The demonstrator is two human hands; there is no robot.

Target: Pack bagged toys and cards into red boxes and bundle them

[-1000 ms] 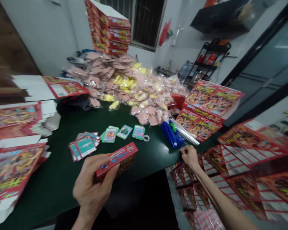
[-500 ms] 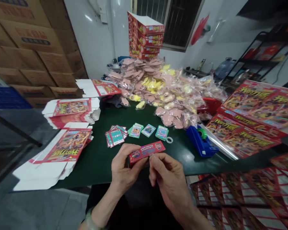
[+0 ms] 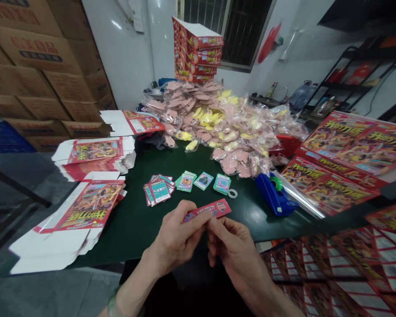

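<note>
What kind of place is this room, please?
It looks like a small packing workshop for retail goods: stacked cardboard cartons, a heap of pink and yellow items in clear bags, and flat red printed box blanks.

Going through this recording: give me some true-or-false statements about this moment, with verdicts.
The left hand and right hand both hold a narrow red printed card. True.
The blue tape dispenser is in the right hand. False: it stands on the dark green table, right of the hands.
Teal printed cards lie on the table beyond the hands. True.
The heaped clear bags hold only blue items. False: their contents are pink and yellow.
</note>
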